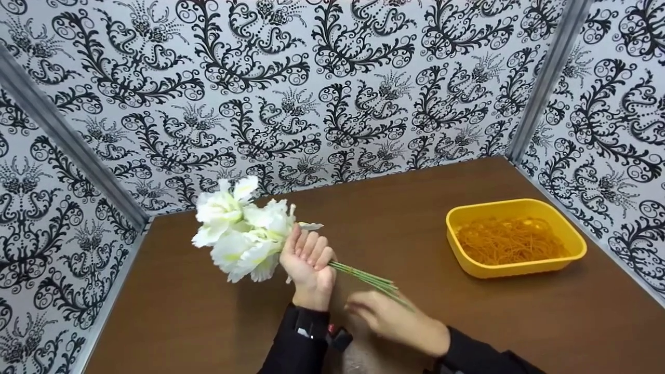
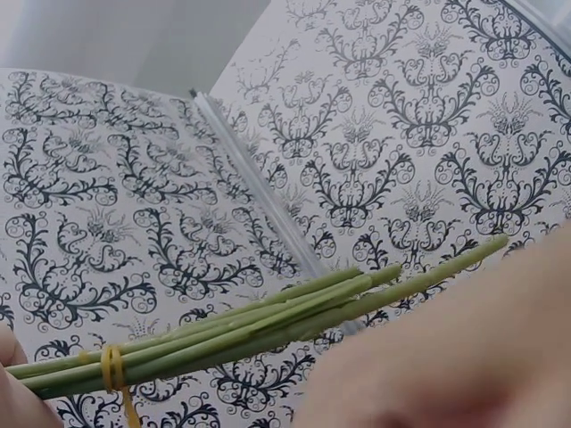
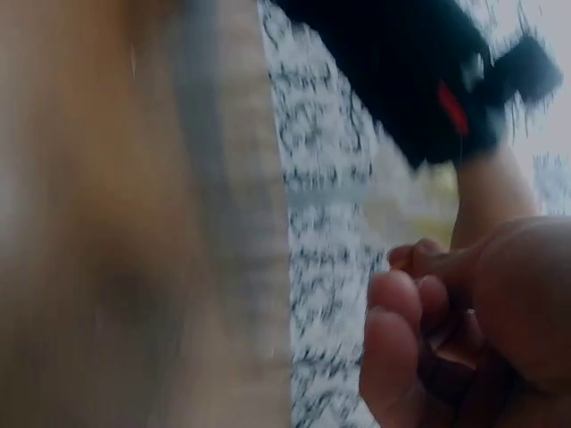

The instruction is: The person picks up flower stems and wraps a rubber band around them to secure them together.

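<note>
My left hand grips a bunch of artificial white flowers just below the blossoms. Its green stems point right and down in the head view. A yellow rubber band is looped round the stems beside the left hand, and one strand of it runs down out of the left wrist view. Below the stems, right beside their cut ends, is my right hand, blurred, its curled fingertips drawn together under the band. The strand's far end is hidden where these fingers pinch.
On the right of the brown table stands a yellow plastic tub full of rubber bands. Patterned black-and-white panels with metal posts enclose the table at the back and both sides.
</note>
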